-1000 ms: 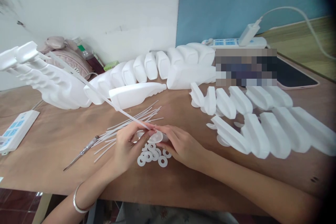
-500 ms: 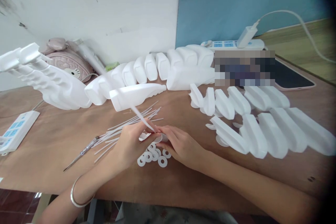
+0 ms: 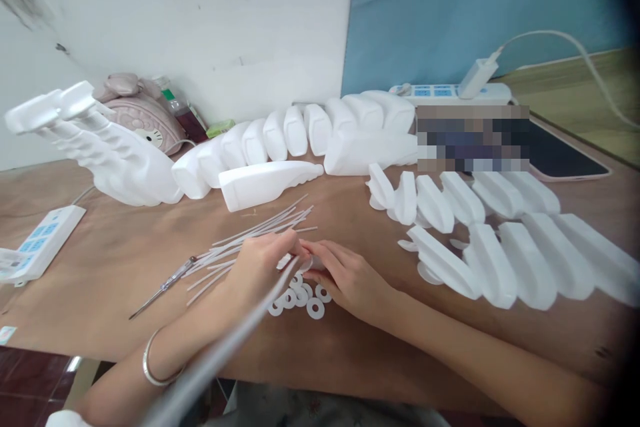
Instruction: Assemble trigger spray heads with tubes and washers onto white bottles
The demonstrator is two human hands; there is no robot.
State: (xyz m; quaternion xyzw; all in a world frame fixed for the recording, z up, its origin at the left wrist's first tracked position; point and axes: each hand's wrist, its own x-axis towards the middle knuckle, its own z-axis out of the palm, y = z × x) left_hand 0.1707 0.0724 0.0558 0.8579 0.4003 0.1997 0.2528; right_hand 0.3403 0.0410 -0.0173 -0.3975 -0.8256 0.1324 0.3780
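My left hand is closed, pinching a thin white plastic tube whose free end swings toward me, blurred. Fingertips of my right hand meet it, closed around a small white plastic part. Most of that part is hidden by the fingers, so I cannot tell whether the tube is in it. Just below both hands lie several flat white rings. A loose bundle of white tubes fans out behind my left hand. Left of it rests a clear-handled screwdriver.
White bottle-shaped pieces line the back of the table. Curved white shells lie in two rows at right. Around them are a power strip, another at the back, a pink bag and a dark-screened phone.
The tube's free end has swung from pointing up and away at the back left to down toward me. Both hands stay together; the whole view has shifted slightly.
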